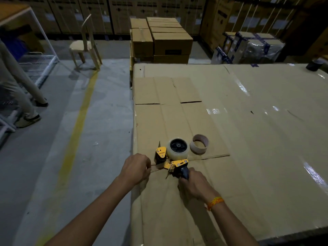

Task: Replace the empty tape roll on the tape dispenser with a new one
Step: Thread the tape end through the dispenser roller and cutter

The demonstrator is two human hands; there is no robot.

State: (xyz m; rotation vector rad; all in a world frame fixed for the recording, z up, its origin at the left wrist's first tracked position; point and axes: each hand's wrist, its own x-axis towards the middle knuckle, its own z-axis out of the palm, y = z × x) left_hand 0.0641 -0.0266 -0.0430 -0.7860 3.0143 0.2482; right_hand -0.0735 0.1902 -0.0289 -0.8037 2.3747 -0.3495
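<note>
A yellow and black tape dispenser (170, 161) lies on the cardboard-covered table (248, 139) near its left edge. A full clear tape roll (177, 148) sits on the dispenser's black hub. My right hand (192, 184) grips the dispenser's dark handle. My left hand (135, 168) pinches the free end of the tape (156, 168), which stretches from the dispenser's front toward the table edge. The empty cardboard tape core (199, 144) lies on the table just right of the dispenser.
A flattened cardboard sheet (168, 96) lies under the work area. A dark tape roll (314, 65) stands at the table's far right corner. Stacked boxes (161, 39) and a plastic chair (85, 45) are beyond; a person's legs (19, 96) stand at the left by a metal rack.
</note>
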